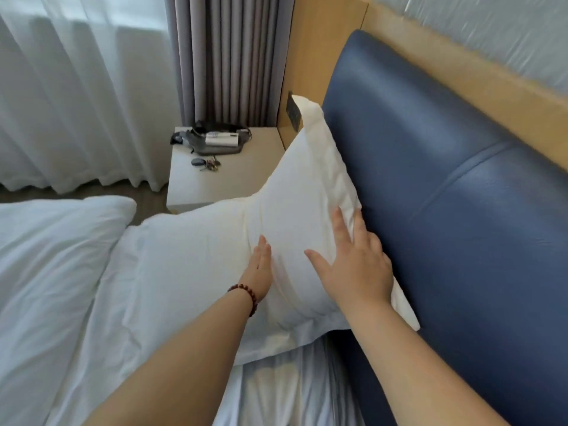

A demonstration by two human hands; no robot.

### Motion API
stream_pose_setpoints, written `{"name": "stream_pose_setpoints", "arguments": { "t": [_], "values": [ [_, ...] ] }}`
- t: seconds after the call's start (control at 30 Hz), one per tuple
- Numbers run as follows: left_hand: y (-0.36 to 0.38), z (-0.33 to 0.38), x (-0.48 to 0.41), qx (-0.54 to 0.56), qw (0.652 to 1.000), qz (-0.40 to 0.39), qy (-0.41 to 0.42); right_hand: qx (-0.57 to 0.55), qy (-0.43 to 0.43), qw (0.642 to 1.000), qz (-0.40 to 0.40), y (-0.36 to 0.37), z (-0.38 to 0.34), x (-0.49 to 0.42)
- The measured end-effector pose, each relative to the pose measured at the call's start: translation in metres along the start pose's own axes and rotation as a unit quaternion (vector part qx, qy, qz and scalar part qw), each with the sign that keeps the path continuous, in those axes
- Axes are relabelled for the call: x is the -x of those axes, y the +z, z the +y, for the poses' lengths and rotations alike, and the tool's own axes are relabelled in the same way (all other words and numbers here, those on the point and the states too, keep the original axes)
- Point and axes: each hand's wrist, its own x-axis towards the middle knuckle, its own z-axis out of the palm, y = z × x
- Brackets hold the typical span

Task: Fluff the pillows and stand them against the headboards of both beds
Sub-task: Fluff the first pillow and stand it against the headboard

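The pillow (pixel 276 241) leans on the blue headboard (pixel 445 195) at its 3 o'clock side. The left hand (pixel 259 269) and right hand (pixel 356 265) press it with flat, wide fingers, probably to prop it up.

Pillow (pixel 295 216) under your left hand (pixel 259 269) and right hand (pixel 356 265), leaning on headboard (pixel 445 195) just right of right hand. Duvet (pixel 55 256) left of left hand. Nightstand (pixel 215 189) beyond hands, past pillow; bag (pixel 215 141), keys (pixel 209 163) on it, curtains (pixel 221 56) behind.

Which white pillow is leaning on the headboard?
The white pillow touched by left hand and right hand, tilted against the blue padded headboard; the other pillow lies flat below it.
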Motion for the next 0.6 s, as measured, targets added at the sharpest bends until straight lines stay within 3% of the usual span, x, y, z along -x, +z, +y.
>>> {"name": "stream_pose_setpoints", "arguments": {
  "t": [0.07,0.2,0.27,0.37,0.5,0.6],
  "values": [
    [-0.002,-0.021,-0.007,-0.005,1.0,-0.006,-0.021,-0.002,-0.008,1.0,-0.017,0.022,-0.003,-0.002],
    [-0.01,-0.056,-0.007,-0.042,0.999,0.027,0.017,-0.002,-0.026,0.999,-0.039,0.056,-0.011,-0.008],
    [-0.02,-0.069,-0.003,-0.126,0.989,0.068,0.046,-0.006,-0.028,0.998,-0.048,0.067,-0.014,-0.01],
    [-0.051,-0.086,-0.003,-0.274,0.947,0.153,0.072,-0.013,-0.022,0.998,-0.05,0.078,-0.017,-0.009],
    [-0.097,-0.109,-0.003,-0.357,0.907,0.224,-0.016,-0.021,-0.017,0.999,-0.046,0.086,-0.019,-0.007],
    [-0.12,-0.119,0.001,-0.317,0.91,0.241,-0.116,-0.026,-0.013,0.999,-0.045,0.092,-0.022,-0.004]
  ]
}}
